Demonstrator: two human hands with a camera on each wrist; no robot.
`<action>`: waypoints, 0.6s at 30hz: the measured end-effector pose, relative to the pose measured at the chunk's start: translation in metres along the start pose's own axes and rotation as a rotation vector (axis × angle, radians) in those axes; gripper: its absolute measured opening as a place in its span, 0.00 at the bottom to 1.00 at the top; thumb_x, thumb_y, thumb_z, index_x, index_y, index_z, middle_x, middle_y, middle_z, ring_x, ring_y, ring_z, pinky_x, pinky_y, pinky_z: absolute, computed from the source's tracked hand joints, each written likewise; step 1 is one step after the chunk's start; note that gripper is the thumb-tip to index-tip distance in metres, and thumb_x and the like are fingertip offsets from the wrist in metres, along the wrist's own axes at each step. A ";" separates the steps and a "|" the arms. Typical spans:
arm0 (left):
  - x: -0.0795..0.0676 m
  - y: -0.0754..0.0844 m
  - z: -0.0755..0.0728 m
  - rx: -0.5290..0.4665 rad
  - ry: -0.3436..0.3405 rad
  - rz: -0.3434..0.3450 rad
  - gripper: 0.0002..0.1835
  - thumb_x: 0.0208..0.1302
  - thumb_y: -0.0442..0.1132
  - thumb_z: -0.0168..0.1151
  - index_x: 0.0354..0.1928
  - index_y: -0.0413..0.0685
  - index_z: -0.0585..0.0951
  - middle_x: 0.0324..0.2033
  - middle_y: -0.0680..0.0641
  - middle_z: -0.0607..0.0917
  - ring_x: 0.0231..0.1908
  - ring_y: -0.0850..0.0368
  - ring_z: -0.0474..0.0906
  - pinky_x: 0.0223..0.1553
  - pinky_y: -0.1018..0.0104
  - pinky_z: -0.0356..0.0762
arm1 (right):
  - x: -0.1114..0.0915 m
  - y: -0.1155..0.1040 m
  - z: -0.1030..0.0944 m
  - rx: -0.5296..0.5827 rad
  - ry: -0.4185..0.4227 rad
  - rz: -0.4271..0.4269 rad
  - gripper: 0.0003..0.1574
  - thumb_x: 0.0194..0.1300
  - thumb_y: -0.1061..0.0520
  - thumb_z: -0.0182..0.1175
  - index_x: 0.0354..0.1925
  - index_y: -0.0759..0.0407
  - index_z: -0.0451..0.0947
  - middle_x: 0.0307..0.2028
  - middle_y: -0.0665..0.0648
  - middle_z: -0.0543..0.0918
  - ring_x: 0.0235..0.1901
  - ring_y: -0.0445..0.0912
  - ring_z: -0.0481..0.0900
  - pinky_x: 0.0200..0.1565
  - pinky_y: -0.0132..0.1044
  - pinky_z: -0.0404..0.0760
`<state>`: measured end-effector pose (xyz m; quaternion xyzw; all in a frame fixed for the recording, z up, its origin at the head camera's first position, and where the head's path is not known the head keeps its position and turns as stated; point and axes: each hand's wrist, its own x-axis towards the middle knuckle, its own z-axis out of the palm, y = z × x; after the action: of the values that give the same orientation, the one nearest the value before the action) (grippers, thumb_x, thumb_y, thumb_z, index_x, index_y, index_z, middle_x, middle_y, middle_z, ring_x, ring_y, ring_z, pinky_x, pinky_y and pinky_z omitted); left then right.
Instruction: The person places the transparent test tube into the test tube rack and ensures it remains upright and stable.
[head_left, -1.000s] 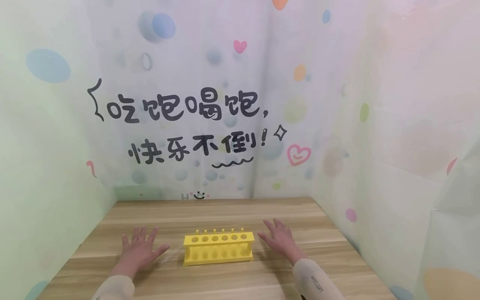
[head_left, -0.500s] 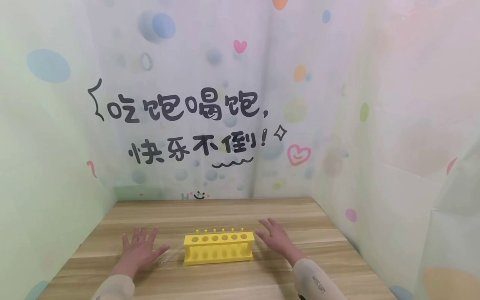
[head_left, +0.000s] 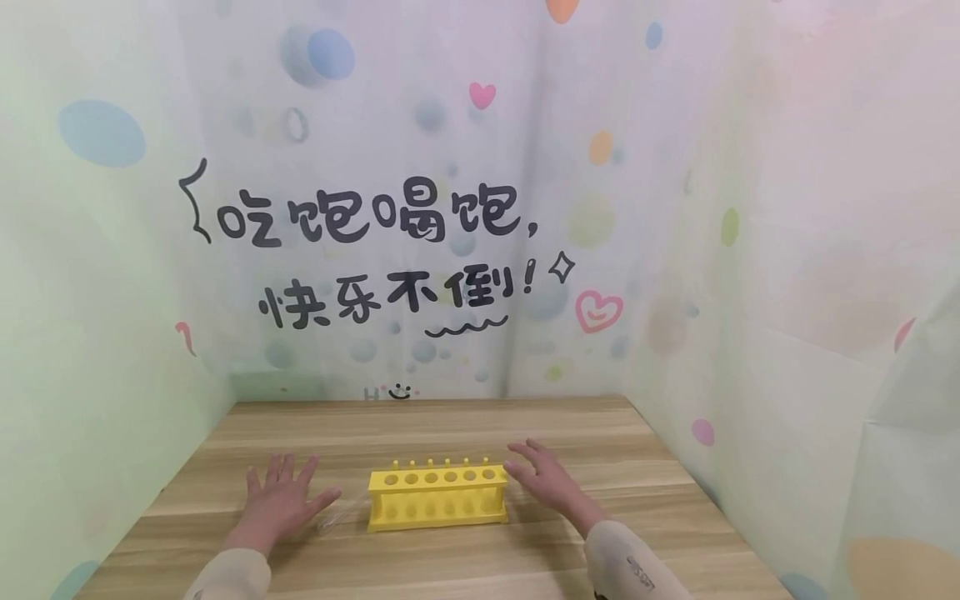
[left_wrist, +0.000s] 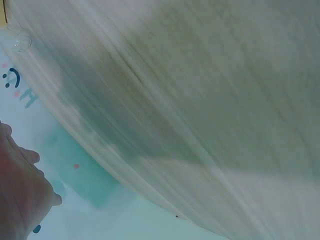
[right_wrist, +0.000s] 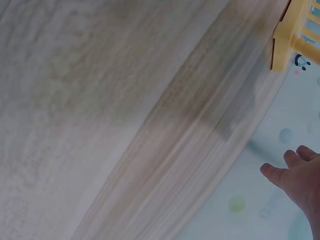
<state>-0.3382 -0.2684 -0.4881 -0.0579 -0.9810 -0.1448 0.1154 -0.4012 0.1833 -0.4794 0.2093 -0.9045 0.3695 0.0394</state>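
Observation:
A yellow test tube rack (head_left: 438,498) stands near the middle of the table, with a row of round holes along its top and short pegs behind. To its left lies a clear glass test tube (head_left: 341,514), faint against the wood; its rounded end (left_wrist: 21,42) shows at the corner of the left wrist view. My left hand (head_left: 279,502) is spread beside the tube, thumb pointing toward it, holding nothing. At the rack's right end my right hand (head_left: 547,477) hovers with its fingers loosely extended. In the right wrist view that hand (right_wrist: 297,175) holds nothing.
The wood-grain table (head_left: 420,429) is bounded at the back by a printed curtain (head_left: 420,125) with black lettering. Further patterned sheets hang along the left (head_left: 97,333) and right (head_left: 795,350) sides.
My right hand has moved left toward the rack's right end. The left hand, the rack and the tube stay where they were; the head view has shifted very slightly.

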 end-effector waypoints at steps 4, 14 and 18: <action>-0.001 0.000 0.000 -0.003 0.004 0.001 0.48 0.66 0.69 0.51 0.72 0.34 0.62 0.68 0.17 0.52 0.68 0.17 0.39 0.59 0.21 0.22 | -0.001 -0.001 0.001 0.007 -0.013 -0.005 0.37 0.72 0.34 0.51 0.70 0.52 0.69 0.73 0.71 0.56 0.70 0.70 0.56 0.62 0.73 0.58; 0.000 0.000 0.002 0.010 0.001 0.001 0.49 0.66 0.70 0.50 0.71 0.34 0.63 0.67 0.17 0.52 0.68 0.17 0.40 0.60 0.20 0.24 | -0.004 -0.005 0.002 0.004 -0.022 -0.058 0.35 0.71 0.37 0.55 0.66 0.55 0.72 0.71 0.72 0.60 0.68 0.71 0.59 0.61 0.72 0.61; 0.000 0.001 0.001 0.016 -0.005 0.000 0.49 0.66 0.70 0.50 0.71 0.34 0.63 0.67 0.17 0.52 0.68 0.17 0.40 0.60 0.20 0.26 | -0.004 -0.005 0.002 0.008 -0.017 -0.070 0.33 0.70 0.37 0.57 0.64 0.54 0.75 0.70 0.73 0.61 0.67 0.71 0.60 0.61 0.72 0.61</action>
<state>-0.3378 -0.2669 -0.4885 -0.0576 -0.9824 -0.1367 0.1133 -0.3948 0.1799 -0.4785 0.2439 -0.8954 0.3699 0.0436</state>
